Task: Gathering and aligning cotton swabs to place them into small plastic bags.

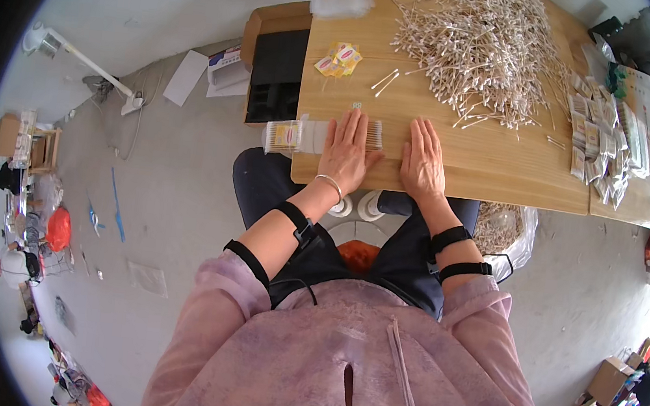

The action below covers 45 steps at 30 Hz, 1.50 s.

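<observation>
My left hand (346,151) lies flat, palm down, on a clear packet of cotton swabs (300,134) at the near left edge of the wooden table (496,161). My right hand (423,159) rests flat on the bare wood beside it, fingers together, holding nothing. A large loose heap of cotton swabs (477,41) covers the far middle of the table. A few stray swabs (385,81) lie between the heap and my hands. Small yellow and pink labels (338,59) sit at the far left.
Filled swab packets (605,141) are stacked at the table's right end. A cardboard box with a black tray (278,63) stands left of the table. A bag of swabs (500,229) sits on the floor at my right. Clutter lines the room's left and right edges.
</observation>
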### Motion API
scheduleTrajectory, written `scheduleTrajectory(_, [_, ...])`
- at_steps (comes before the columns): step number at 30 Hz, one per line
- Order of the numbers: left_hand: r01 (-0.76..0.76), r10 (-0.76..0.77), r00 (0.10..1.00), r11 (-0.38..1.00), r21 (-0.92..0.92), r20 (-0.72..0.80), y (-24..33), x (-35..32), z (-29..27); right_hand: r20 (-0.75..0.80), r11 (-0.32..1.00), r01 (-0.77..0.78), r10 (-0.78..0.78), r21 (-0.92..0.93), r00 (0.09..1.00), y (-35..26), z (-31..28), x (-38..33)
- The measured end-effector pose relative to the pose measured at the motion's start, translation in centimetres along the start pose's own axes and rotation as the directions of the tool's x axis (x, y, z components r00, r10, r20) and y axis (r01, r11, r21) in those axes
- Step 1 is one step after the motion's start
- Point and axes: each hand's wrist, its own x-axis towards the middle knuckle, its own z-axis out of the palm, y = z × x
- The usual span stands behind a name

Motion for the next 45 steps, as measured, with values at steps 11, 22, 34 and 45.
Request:
scheduleTrajectory(11, [-0.068,-0.440,0.865,0.377,-0.924,-0.243,-2.3,0.5,0.1,0.272,0.952,0.248,-0.196,-0.176,0.942,-7.2,3.0,1.6])
scheduleTrajectory(22, [-0.087,-0.433,0.881,0.248,-0.965,-0.190,-3.1,0.1,0.9,0.294,0.919,0.251,-0.160,-0.305,0.942,-7.2,4.4,1.7])
scheduleTrajectory(34, [-0.150,-0.409,0.888,0.176,-0.973,-0.211,-3.2,0.3,1.0,0.188,0.993,0.118,-0.113,-0.014,0.976,-5.9,3.8,4.6])
scheduleTrajectory(45, [-0.054,-0.386,0.920,0.058,-0.997,-0.072,-4.3,1.7,-0.4,-0.027,0.733,-0.227,0.317,0.641,0.948,-4.5,4.8,4.6])
